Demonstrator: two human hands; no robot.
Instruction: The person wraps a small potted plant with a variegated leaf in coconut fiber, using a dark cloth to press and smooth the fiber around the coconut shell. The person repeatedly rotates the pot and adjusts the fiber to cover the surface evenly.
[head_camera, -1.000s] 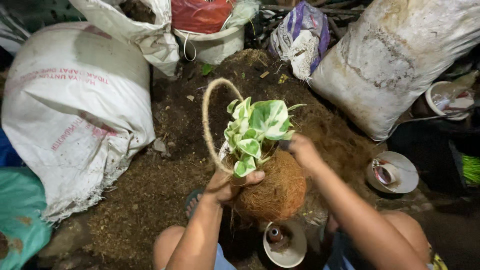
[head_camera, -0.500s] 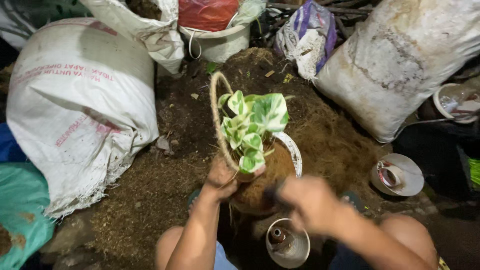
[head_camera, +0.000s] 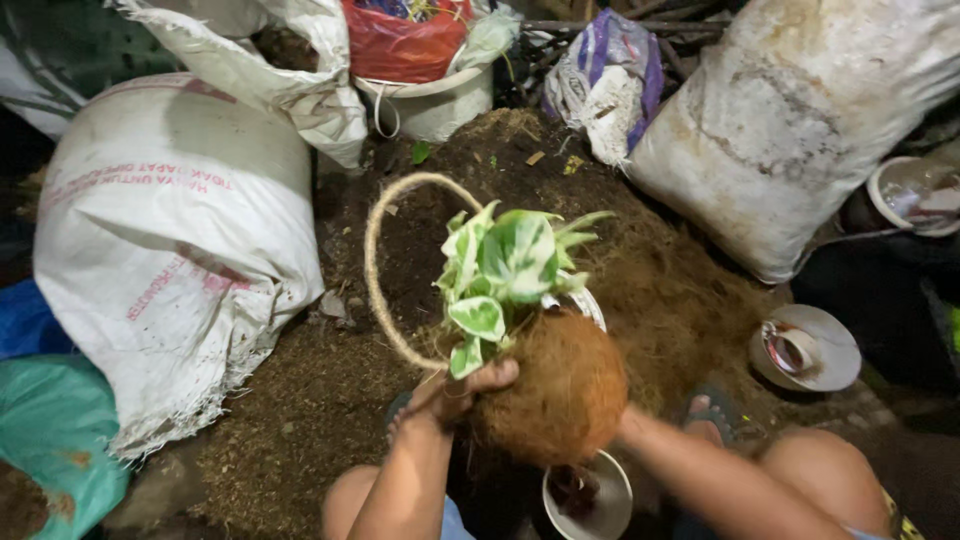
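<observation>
Our left hand (head_camera: 455, 390) grips the coconut-husk planter (head_camera: 552, 395) at its rim, variegated plant (head_camera: 505, 270) upright above the soil heap (head_camera: 480, 190); our right hand is hidden beneath it, its grip unclear.

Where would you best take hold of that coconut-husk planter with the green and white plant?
Probably by the husk ball itself, cupped from below and the sides, as the left hand grips its left edge now. The leaves crowd the top, and the thin rope loop arches up on the left, good for hanging rather than steadying.
</observation>
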